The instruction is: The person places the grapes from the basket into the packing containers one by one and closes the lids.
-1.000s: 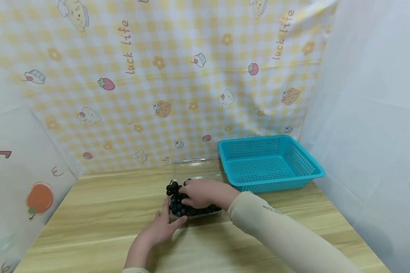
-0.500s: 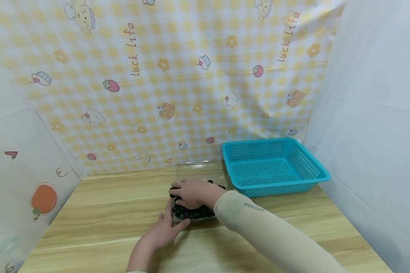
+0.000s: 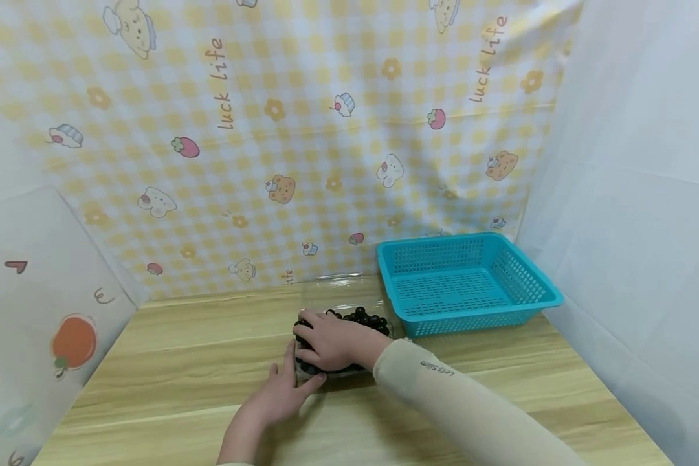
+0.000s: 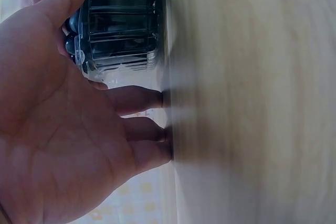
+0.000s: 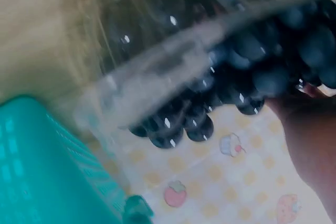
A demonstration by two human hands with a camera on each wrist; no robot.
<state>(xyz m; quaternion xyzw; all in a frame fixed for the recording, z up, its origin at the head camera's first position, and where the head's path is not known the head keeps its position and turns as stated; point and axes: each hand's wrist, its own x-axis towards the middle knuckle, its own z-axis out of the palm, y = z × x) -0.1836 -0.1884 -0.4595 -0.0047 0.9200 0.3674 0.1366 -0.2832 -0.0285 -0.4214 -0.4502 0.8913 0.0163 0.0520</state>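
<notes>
Dark grapes (image 3: 367, 318) fill a clear plastic clamshell box (image 4: 123, 24) on the table. From above, my right hand (image 3: 332, 343) lies over the grapes at the box's left end, its fingers bent down around some of them. Part of the bunch is hidden under that palm. My left hand (image 3: 276, 396) stands at the box's near left corner, fingers extended along the left side and thumb at the front. In the left wrist view the thumb reaches the box's rim, while other fingertips rest on the tabletop.
Behind the grapes the box's clear lid (image 3: 343, 291) lies folded back. A blue perforated plastic basket (image 3: 472, 317) stands close by at the back right. A yellow checked cloth (image 3: 303, 155) hangs behind the wooden table (image 3: 180, 362).
My right hand first shifted left over the grapes at the box's left end, then settled lower onto them. More grapes show behind it now. My left hand stays at the corner.
</notes>
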